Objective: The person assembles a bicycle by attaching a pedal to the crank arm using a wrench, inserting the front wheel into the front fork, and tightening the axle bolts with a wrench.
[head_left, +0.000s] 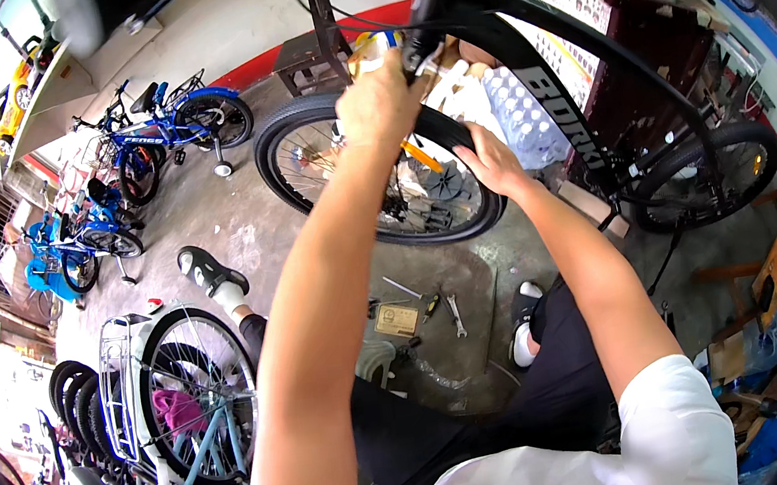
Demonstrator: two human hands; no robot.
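A black bicycle frame (pixel 546 94) leans over the floor ahead of me, with its front wheel (pixel 454 232) low and in front of my knees. My left hand (pixel 378 106) is closed near the top of that wheel, around the fork just below the head tube; the fingers' far side is hidden. My right hand (pixel 493 158) grips the tyre on its right side, thumb on the near face and the other fingers partly behind it. An orange reflector (pixel 421 156) shows among the spokes between my hands.
A wrench (pixel 457 316), a screwdriver-like tool (pixel 431 307) and a tan card (pixel 397 320) lie on the floor between my feet. Small blue bicycles (pixel 153 131) stand at left; a light-blue bicycle (pixel 211 462) is near left. A wooden chair (pixel 300 53) stands behind the wheel.
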